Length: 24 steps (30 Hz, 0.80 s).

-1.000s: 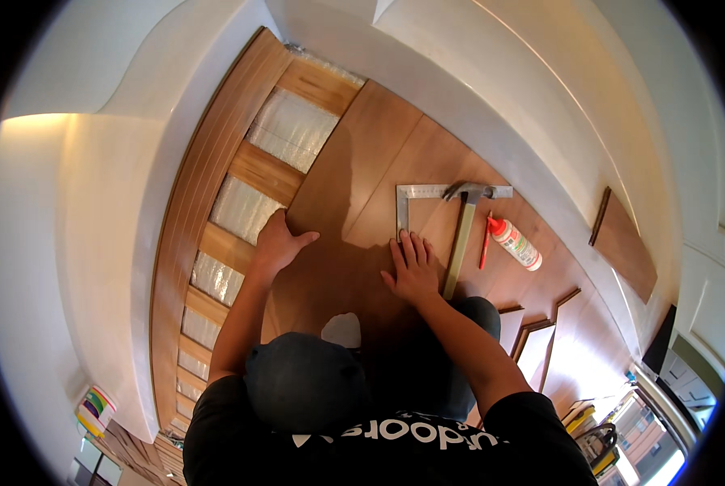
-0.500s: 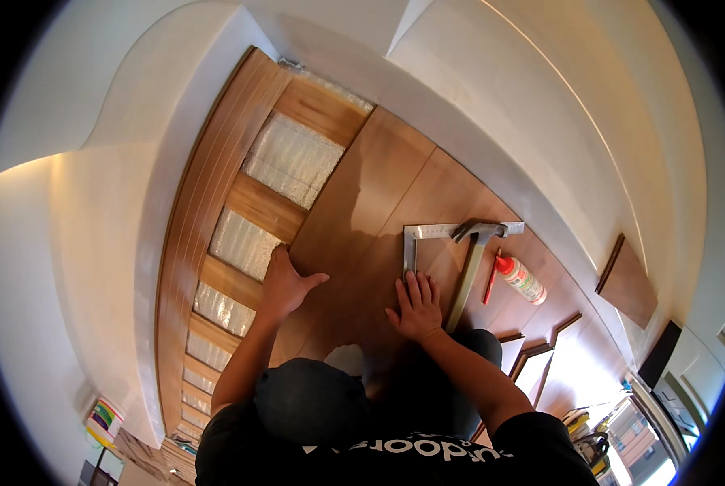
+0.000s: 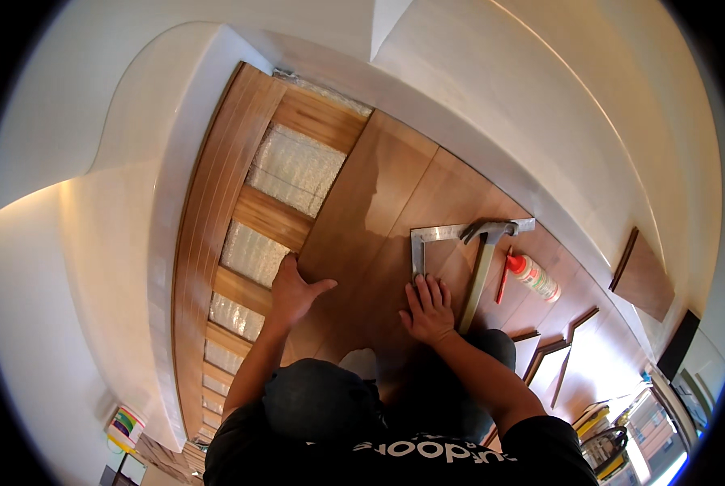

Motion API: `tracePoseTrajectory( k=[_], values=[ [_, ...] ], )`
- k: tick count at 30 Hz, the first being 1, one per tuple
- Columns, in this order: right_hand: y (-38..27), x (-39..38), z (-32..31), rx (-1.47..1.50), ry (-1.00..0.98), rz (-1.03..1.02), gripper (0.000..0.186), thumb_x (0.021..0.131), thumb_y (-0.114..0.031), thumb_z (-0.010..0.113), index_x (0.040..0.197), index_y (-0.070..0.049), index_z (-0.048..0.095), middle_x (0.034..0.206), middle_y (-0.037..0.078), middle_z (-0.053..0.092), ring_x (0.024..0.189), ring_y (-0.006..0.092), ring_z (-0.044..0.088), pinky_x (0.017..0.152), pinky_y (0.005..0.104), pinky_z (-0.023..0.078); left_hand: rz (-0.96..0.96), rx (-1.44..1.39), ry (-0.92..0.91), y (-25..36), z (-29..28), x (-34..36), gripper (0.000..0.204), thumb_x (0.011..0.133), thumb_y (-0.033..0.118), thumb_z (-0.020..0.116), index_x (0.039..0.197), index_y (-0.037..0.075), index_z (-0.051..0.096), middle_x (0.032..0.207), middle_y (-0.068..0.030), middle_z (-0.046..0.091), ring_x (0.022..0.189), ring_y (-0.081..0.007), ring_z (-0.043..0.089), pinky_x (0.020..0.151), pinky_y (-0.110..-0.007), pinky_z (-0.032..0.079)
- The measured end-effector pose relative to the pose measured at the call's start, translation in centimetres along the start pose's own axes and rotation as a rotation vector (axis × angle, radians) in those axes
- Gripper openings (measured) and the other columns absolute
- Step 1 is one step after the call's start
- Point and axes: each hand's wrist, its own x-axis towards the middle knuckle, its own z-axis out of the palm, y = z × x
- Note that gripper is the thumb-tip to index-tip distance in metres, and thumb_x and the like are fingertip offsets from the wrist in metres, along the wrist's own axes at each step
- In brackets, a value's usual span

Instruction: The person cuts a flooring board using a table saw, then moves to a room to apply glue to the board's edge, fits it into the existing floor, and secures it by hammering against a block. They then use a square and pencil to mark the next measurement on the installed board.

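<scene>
My left hand rests at the edge of a laid brown floorboard, fingertips at the edge and thumb spread out on the board. My right hand lies flat, fingers apart, its fingertips at the lower end of a metal square. A claw hammer with a pale handle lies over the square, right of that hand. A red pencil and a red-capped white bottle are beside the hammer. Left of the boards, wooden battens alternate with silvery underlay.
A long plank runs along the left wall. Cut board pieces lie at lower right, another piece rests by the right wall. A yellow-and-black tool is at bottom right, a white container at lower left. A curved white wall borders the floor.
The whole view has shifted, with the floor, tools and hands appearing lower and somewhat to the right than a second ago. My hands keep about the same places relative to board and square.
</scene>
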Motion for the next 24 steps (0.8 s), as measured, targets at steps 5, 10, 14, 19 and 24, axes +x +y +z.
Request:
tracePoseTrajectory(
  k=[5,10,14,19,24],
  values=[
    [0.0,0.3,-0.6,0.019,0.03,-0.001,0.059,0.091,-0.043,0.066,0.139,-0.012,0.061,0.155,0.016,0.046,0.141,0.0367,0.044,0.116,0.0572,0.032,0.009,-0.079,0.01,-0.4,-0.3,0.0,0.074,0.068,0.04,0.094,0.121,-0.001,0.062,0.112,-0.021,0.073,0.108,-0.0385,0.069,0.092,-0.043,0.054],
    [0.0,0.1,-0.9,0.03,0.035,0.021,0.058,0.09,-0.043,0.065,0.14,-0.012,0.061,0.155,0.016,0.047,0.14,0.037,0.045,0.116,0.0564,0.033,-0.011,-0.037,-0.068,-0.3,-0.5,0.7,0.073,0.07,0.039,0.093,0.121,-0.003,0.062,0.109,-0.0224,0.073,0.106,-0.0384,0.07,0.091,-0.042,0.055],
    [-0.4,-0.3,-0.1,0.056,-0.007,0.018,0.065,0.09,-0.046,0.064,0.144,-0.009,0.057,0.158,0.017,0.042,0.143,0.0402,0.04,0.119,0.0596,0.028,-0.05,-0.083,-0.078,0.0,-0.7,0.1,0.073,0.071,0.036,0.093,0.122,-0.005,0.06,0.112,-0.023,0.073,0.108,-0.0372,0.07,0.091,-0.042,0.056],
    [-0.8,-1.0,-0.2,0.054,-0.075,0.084,0.069,0.09,-0.046,0.064,0.148,-0.01,0.053,0.161,0.016,0.038,0.147,0.0398,0.034,0.123,0.0585,0.022,0.009,-0.204,-0.116,-1.6,0.6,1.2,0.076,0.071,0.033,0.094,0.125,-0.005,0.057,0.118,-0.0217,0.072,0.112,-0.0354,0.069,0.093,-0.042,0.056],
    [-0.8,-1.3,1.0,-0.005,-0.01,0.051,0.069,0.091,-0.048,0.061,0.15,-0.013,0.051,0.162,0.012,0.039,0.149,0.0342,0.035,0.124,0.0548,0.022,0.065,-0.072,-0.043,-2.8,0.8,-0.9,0.073,0.075,0.036,0.092,0.123,-0.007,0.058,0.12,-0.0242,0.07,0.114,-0.0365,0.068,0.096,-0.043,0.054]
  ],
)
